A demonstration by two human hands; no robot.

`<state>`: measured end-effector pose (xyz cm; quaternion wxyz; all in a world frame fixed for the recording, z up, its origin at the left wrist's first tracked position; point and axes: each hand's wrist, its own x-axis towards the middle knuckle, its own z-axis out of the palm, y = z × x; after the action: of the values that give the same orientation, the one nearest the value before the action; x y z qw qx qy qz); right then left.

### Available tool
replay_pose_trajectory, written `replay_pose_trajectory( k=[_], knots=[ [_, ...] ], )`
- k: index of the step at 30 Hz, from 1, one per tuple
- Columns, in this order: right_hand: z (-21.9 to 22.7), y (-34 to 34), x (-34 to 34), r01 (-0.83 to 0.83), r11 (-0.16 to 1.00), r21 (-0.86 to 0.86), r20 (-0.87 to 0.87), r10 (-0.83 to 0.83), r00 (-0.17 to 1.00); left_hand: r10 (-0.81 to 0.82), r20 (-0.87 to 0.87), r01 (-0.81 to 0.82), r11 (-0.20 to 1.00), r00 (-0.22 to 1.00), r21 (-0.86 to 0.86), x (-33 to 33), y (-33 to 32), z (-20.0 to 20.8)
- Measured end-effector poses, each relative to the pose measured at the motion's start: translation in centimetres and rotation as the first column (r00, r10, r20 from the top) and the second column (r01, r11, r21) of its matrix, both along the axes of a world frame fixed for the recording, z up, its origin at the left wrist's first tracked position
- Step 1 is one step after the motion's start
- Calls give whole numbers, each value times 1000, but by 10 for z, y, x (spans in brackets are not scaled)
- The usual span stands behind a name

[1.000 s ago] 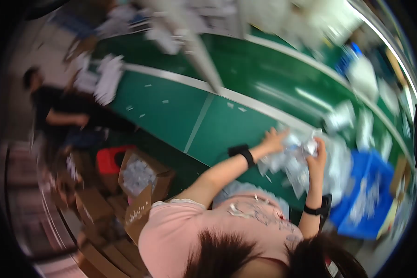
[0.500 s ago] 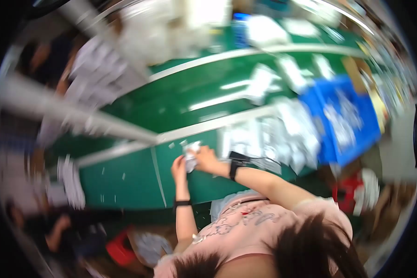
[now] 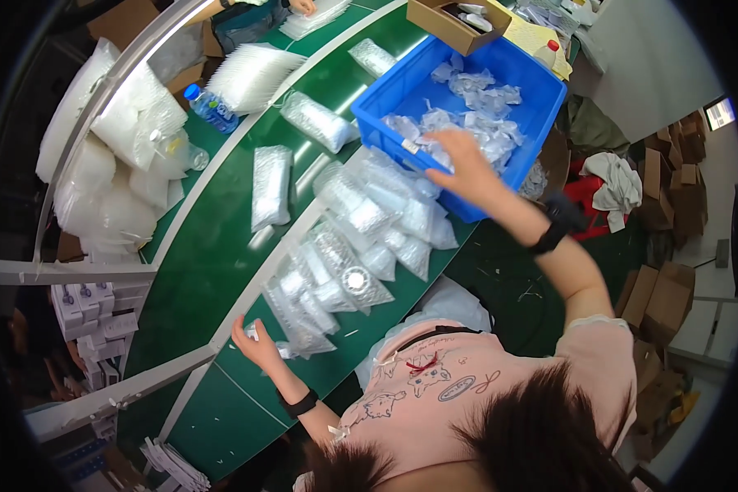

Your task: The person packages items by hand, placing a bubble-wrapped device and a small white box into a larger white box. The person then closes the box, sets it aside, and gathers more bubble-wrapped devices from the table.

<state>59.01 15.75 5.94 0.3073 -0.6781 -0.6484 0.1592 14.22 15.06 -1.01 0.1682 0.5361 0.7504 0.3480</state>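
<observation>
Clear plastic packets (image 3: 485, 97) lie heaped in the blue bin (image 3: 406, 82), where your right hand (image 3: 465, 166) hovers over the rim — thumb and fingers apart. They look light, soft and slippery; a crumpled edge probably offers the best grip. Your left hand (image 3: 258, 348) pinches a small whitish item (image 3: 252, 331) — beside the bubble-wrap pouches (image 3: 334, 254).

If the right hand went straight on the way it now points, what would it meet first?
Likely the crumpled clear plastic pieces in the blue bin, ahead of the right hand; its height above them is hard to judge.
</observation>
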Motion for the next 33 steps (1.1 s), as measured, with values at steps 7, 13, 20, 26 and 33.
replay_pose_trajectory(
  k=[7, 13, 20, 26, 33],
  knots=[
    [-77, 33, 138, -54, 540, -840, 298, 542, 786, -74, 32, 70, 989, 997, 128, 79, 87, -37],
    [-122, 41, 121, -87, 635, -768, 330, 508, 796, -74, -206, 80, 997, 976, 19, 74, 177, -95],
    [-135, 41, 109, -29, 849, -528, 417, 289, 862, -299, -72, 259, 906, 952, -335, 104, 230, -93],
    [-147, 74, 91, 22, 964, -265, 340, 73, 938, -370, -66, 330, 886, 927, -326, 149, 246, -95],
    [-152, 89, 105, 106, 969, -223, 226, -54, 973, -21, 600, 321, 859, 800, -398, 190, 247, -78]
  ],
)
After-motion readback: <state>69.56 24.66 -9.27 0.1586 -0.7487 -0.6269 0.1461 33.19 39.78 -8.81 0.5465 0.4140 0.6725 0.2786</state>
